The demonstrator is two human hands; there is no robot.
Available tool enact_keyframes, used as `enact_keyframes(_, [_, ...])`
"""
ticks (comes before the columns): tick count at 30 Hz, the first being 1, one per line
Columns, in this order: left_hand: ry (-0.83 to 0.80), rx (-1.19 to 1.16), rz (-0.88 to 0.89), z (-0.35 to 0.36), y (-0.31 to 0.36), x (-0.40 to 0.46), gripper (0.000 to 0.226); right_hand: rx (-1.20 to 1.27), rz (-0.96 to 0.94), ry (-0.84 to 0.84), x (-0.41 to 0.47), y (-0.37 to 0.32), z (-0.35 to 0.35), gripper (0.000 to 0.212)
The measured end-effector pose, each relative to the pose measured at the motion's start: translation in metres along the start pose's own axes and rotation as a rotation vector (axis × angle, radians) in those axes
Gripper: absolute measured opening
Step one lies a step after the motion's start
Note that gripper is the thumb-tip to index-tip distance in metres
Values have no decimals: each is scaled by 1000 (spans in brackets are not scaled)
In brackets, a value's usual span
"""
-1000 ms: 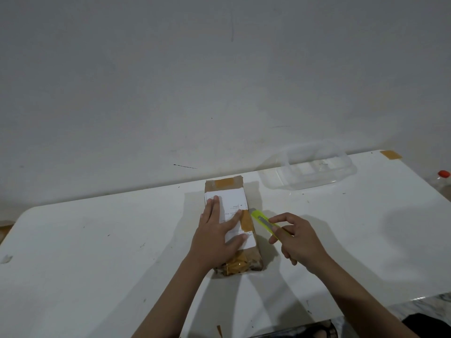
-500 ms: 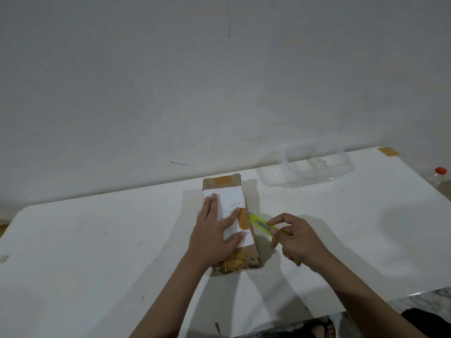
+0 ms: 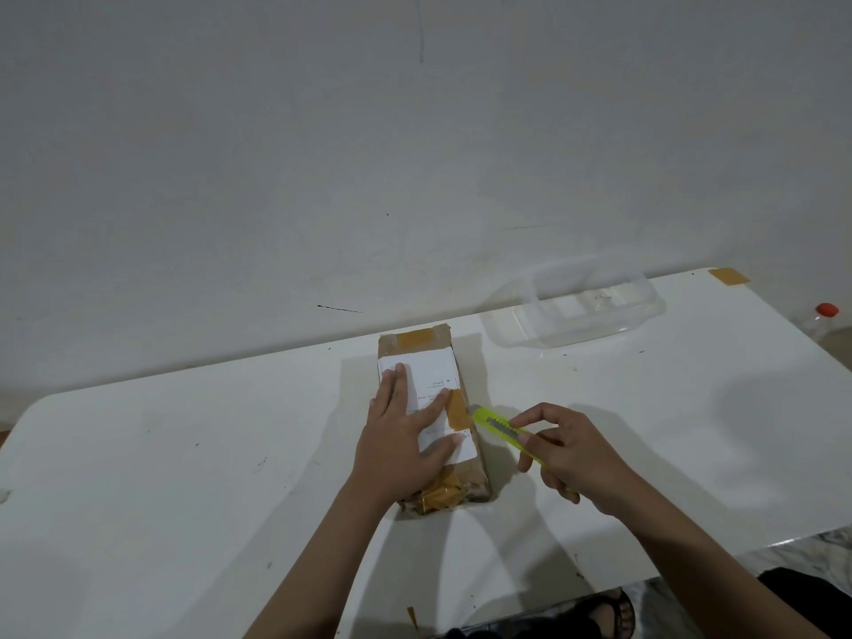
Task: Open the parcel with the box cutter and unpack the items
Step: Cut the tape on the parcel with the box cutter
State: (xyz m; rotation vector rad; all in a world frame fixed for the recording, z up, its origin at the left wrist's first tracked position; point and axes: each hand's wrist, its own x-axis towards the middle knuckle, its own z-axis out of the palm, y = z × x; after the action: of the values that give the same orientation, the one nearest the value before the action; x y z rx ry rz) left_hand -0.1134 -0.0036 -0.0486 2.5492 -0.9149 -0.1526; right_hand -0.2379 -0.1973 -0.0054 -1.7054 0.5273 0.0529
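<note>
A brown cardboard parcel (image 3: 417, 344) with a white label and brown tape lies lengthwise on the white table (image 3: 184, 454). My left hand (image 3: 405, 435) presses flat on its top, fingers spread over the label. My right hand (image 3: 571, 454) grips a yellow-green box cutter (image 3: 495, 424) just right of the parcel. The cutter's tip touches the parcel's right edge beside a strip of tape. The near end of the parcel shows crumpled yellow-brown tape.
A clear plastic container (image 3: 581, 311) stands at the back right of the table. A piece of brown tape (image 3: 728, 275) sticks to the far right corner. A bottle with a red cap (image 3: 826, 315) stands past the table's right edge. A sandalled foot (image 3: 608, 613) shows below the near edge.
My right hand has carried the box cutter leftward until its tip meets the parcel's right edge. My left hand has stayed flat on the parcel.
</note>
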Motion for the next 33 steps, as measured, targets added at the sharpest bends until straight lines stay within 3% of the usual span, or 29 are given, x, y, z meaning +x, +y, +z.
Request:
enact_keyframes(29, [-15, -49, -49, -6, 8, -3, 62, -19, 28, -54, -20, 3, -5, 10])
enact_keyframes(33, [16, -59, -161, -5, 23, -1, 60, 15, -11, 62, -21, 4, -14, 10])
